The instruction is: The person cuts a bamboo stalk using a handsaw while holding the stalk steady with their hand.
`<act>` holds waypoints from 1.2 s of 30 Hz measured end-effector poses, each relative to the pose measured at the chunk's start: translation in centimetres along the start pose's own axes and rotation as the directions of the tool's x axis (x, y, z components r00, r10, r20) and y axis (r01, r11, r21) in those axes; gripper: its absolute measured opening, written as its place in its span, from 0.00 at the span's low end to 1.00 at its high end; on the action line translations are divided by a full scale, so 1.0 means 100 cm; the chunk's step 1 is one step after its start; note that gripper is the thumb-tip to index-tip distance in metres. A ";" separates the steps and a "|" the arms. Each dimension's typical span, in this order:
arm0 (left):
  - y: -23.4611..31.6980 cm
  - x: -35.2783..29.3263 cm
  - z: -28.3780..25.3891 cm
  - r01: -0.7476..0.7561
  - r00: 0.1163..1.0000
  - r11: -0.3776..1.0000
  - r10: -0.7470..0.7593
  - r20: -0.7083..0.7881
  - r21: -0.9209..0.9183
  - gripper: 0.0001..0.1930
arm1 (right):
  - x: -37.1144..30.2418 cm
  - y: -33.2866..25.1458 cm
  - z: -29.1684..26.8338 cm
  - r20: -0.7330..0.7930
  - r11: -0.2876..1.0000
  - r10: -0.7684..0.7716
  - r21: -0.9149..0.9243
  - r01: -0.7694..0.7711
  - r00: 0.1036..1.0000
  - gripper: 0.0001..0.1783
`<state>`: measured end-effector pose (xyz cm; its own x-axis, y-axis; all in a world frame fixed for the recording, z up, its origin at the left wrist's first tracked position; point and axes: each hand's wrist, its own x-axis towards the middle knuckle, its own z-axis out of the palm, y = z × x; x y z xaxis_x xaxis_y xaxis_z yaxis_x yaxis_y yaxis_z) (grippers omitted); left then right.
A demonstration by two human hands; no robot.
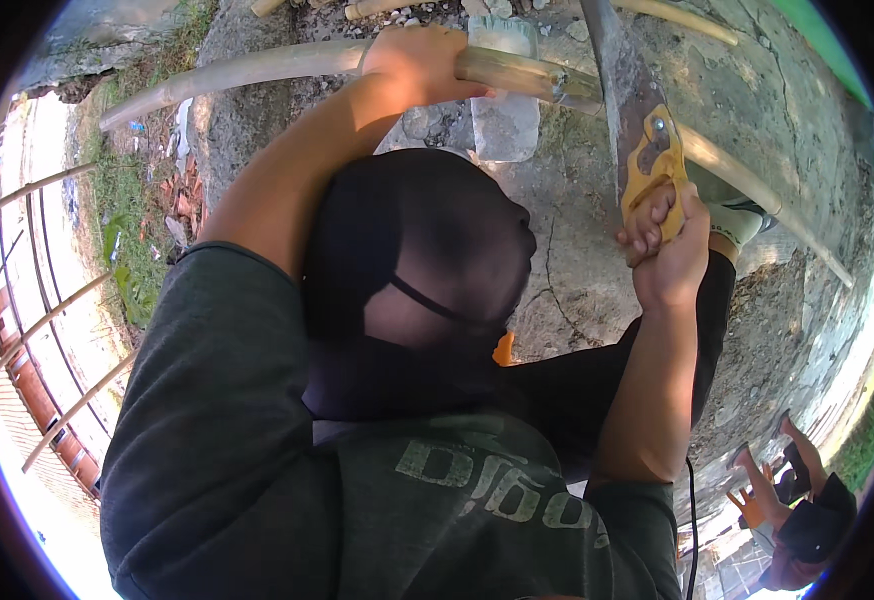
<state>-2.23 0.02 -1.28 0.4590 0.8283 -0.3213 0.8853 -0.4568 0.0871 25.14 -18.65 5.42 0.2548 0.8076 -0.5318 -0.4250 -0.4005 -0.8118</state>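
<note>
My left hand [417,65] is closed around a bamboo pole [527,76], its fingers wrapped over the top. In my right hand [667,235] is the yellow handle of a handsaw [647,150], gripped with the fingers closed. The saw's broad grey blade stands across the bamboo, to the right of my left hand. Where blade and bamboo meet, I cannot make out how deep any cut goes. Bamboo also shows beyond the blade, slanting down to the right. A pale block [505,125] lies under the pole between my hands.
My shod foot [742,222] is close to the bamboo on the right. More bamboo pieces [682,18] lie at the far edge of the cracked concrete [577,270]. Rubble and grass [127,220] are at left. Another person [802,530] is at lower right.
</note>
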 end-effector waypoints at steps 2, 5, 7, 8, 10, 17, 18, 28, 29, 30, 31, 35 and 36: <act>-0.003 0.000 0.018 -0.068 0.963 0.994 0.087 -0.255 0.082 0.39 | 0.003 -0.003 -0.018 0.064 0.994 -0.007 -0.105 0.014 0.998 0.23; 0.007 0.005 0.009 -0.025 0.979 0.999 0.029 -0.204 0.022 0.35 | 0.005 -0.004 -0.023 0.077 0.997 -0.017 -0.067 0.022 0.997 0.23; 0.006 0.011 -0.024 -0.124 0.986 0.992 0.123 -0.115 0.000 0.35 | 0.006 -0.002 -0.027 0.081 0.988 -0.041 -0.143 0.052 0.996 0.24; 0.004 0.012 -0.034 -0.211 0.977 0.977 0.211 -0.028 -0.023 0.36 | 0.007 -0.001 -0.027 0.076 0.988 -0.043 -0.145 0.053 0.996 0.24; 0.000 0.015 -0.037 -0.152 0.988 0.987 0.152 0.009 -0.050 0.32 | 0.007 0.001 -0.028 0.135 0.971 -0.070 -0.219 0.099 0.988 0.24; -0.023 0.021 -0.016 -0.040 0.956 0.999 0.047 0.290 -0.029 0.30 | 0.001 0.015 -0.034 0.151 0.941 -0.141 -0.286 0.180 0.978 0.25; -0.025 0.017 -0.011 -0.095 0.973 0.995 0.100 0.207 -0.035 0.30 | -0.001 0.020 -0.038 0.178 0.953 -0.139 -0.244 0.180 0.974 0.26; -0.009 -0.025 0.037 -0.060 0.958 0.998 0.051 -0.282 -0.021 0.25 | -0.004 -0.001 -0.057 0.175 0.952 -0.115 -0.263 0.159 0.978 0.29; -0.008 -0.022 0.035 -0.065 0.969 0.998 0.062 -0.240 -0.005 0.25 | -0.005 -0.003 -0.058 0.136 0.961 -0.110 -0.240 0.140 0.985 0.29; -0.007 -0.021 0.031 -0.067 0.978 0.998 0.068 -0.199 0.014 0.24 | -0.006 -0.004 -0.057 0.103 0.969 -0.102 -0.214 0.122 0.989 0.28; -0.008 -0.020 0.030 -0.069 0.978 0.998 0.070 -0.197 0.015 0.24 | -0.008 -0.007 -0.058 0.101 0.970 -0.101 -0.212 0.121 0.990 0.28; -0.013 -0.020 0.027 -0.135 0.966 0.991 0.137 -0.219 0.024 0.27 | -0.023 -0.014 -0.070 0.059 0.970 -0.186 -0.146 0.193 0.981 0.24; -0.012 -0.020 0.028 -0.164 0.954 0.986 0.169 -0.248 0.042 0.28 | -0.026 -0.015 -0.074 0.042 0.971 -0.194 -0.131 0.198 0.980 0.23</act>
<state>-4.43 -1.96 -3.40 0.6058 0.7935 -0.0576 0.7944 -0.5993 0.0989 31.54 -23.40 6.22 0.2959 0.8874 -0.3534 -0.2485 -0.2857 -0.9256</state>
